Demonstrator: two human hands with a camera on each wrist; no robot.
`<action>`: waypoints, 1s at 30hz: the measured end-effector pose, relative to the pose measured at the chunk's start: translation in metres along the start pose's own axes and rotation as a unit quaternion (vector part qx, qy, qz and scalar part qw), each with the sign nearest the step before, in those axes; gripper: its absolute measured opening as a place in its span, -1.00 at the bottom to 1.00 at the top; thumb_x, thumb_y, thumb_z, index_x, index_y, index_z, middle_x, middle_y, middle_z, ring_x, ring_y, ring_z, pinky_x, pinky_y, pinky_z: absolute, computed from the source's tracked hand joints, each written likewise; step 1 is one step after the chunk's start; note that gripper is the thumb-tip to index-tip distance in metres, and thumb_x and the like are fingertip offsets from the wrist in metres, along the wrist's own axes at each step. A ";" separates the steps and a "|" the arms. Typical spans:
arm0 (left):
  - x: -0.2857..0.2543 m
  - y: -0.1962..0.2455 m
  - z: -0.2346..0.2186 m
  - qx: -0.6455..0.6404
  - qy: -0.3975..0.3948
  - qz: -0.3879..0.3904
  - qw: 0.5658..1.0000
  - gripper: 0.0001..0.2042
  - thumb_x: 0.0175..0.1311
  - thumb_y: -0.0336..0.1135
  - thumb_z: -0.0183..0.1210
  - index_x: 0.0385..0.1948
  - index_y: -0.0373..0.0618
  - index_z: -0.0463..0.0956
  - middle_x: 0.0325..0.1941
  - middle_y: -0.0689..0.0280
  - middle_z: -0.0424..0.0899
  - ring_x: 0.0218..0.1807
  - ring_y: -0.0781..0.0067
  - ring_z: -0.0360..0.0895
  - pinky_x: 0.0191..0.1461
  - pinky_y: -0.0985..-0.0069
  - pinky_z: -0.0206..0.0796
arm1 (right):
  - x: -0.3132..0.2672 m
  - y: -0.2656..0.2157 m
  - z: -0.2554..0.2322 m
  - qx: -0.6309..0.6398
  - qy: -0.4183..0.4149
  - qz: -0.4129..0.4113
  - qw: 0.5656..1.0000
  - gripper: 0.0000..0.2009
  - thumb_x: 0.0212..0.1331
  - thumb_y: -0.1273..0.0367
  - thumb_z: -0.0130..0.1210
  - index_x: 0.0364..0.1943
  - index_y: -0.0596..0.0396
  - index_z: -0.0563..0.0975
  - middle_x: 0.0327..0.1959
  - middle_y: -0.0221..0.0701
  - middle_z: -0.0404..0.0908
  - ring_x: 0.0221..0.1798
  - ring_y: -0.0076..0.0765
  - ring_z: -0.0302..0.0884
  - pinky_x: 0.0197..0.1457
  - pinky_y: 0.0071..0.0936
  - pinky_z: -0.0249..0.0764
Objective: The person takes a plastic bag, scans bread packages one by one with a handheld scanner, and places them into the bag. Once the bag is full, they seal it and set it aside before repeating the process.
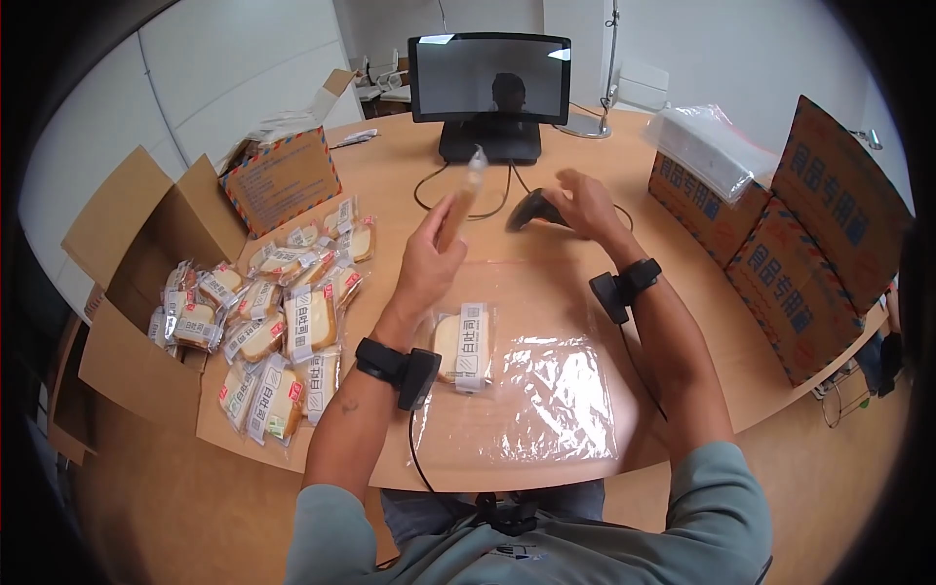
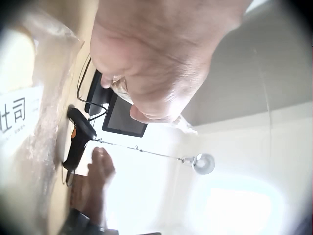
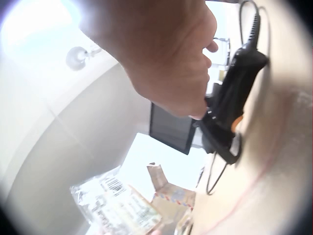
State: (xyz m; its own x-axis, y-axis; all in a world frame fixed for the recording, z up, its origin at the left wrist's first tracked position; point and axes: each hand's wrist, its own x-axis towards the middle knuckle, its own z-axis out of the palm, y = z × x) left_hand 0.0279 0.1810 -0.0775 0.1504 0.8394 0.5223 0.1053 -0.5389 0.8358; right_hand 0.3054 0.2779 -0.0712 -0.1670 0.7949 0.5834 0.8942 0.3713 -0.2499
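My left hand (image 1: pixel 432 261) grips a wrapped slice of bread (image 1: pixel 460 207), raised above the table and seen edge-on from the head. Its wrapper's barcode label (image 3: pixel 115 185) faces the right wrist view. Close over a black barcode scanner (image 1: pixel 533 210) is my right hand (image 1: pixel 588 203), its fingers loosely bent near the handle. The scanner, with an orange trigger, lies at the table's middle. Another wrapped bread slice (image 1: pixel 450 349) rests on a large clear plastic bag (image 1: pixel 561 409) in front of me.
Several wrapped bread slices (image 1: pixel 258 331) are heaped at the left, spilling from an open cardboard box (image 1: pixel 127 366). Behind them stands another carton (image 1: pixel 283 180). A monitor (image 1: pixel 490 83) is at the back. On the right is an open box (image 1: pixel 795 288) with clear bags (image 1: pixel 707 146) over its edge.
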 end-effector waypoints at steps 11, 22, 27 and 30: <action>-0.011 -0.013 0.015 0.325 -0.061 0.198 0.923 -0.33 0.02 -0.66 -0.02 0.33 -0.19 0.33 0.54 -0.05 0.10 0.59 -0.13 -0.07 0.60 0.20 -0.13 | -0.005 -0.034 -0.028 0.494 -0.181 0.071 0.847 -0.68 0.27 0.29 0.18 -0.02 0.25 0.51 -0.16 -0.27 0.59 -0.15 -0.36 0.62 -0.12 -0.44 0.57; -0.011 -0.033 0.003 0.372 -0.189 0.016 0.908 -0.57 0.23 -0.34 0.00 0.15 -0.19 0.51 0.11 0.00 0.61 0.20 -0.08 0.43 0.28 0.08 0.22 | 0.035 0.005 -0.042 0.423 -0.088 0.055 0.900 -0.85 0.27 0.34 0.14 -0.25 0.14 0.58 -0.30 -0.42 0.60 -0.25 -0.45 0.54 -0.17 -0.46 0.48; -0.019 -0.046 0.006 0.407 -0.145 0.013 0.902 -0.62 0.31 -0.33 0.00 0.14 -0.17 0.52 0.09 0.00 0.59 0.21 -0.07 0.39 0.34 0.09 0.13 | 0.043 -0.008 -0.014 0.453 -0.147 0.017 0.879 -0.83 0.27 0.34 0.13 -0.22 0.17 0.59 -0.31 -0.45 0.59 -0.24 -0.51 0.52 -0.15 -0.47 0.46; -0.016 -0.040 0.006 0.406 -0.137 0.017 0.904 -0.63 0.31 -0.34 -0.01 0.14 -0.14 0.53 0.04 0.03 0.59 0.23 -0.05 0.34 0.34 0.09 0.09 | 0.051 -0.017 0.004 0.461 -0.177 0.004 0.869 -0.82 0.28 0.34 0.14 -0.21 0.19 0.59 -0.31 -0.44 0.61 -0.23 -0.52 0.53 -0.12 -0.51 0.47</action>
State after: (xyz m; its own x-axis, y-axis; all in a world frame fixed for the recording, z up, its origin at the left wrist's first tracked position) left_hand 0.0271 0.1886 -0.1209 0.3921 0.8329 0.3905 0.7657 -0.5308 0.3633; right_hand 0.2799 0.3136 -0.0401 -0.4263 0.8364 0.3444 0.2094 0.4617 -0.8620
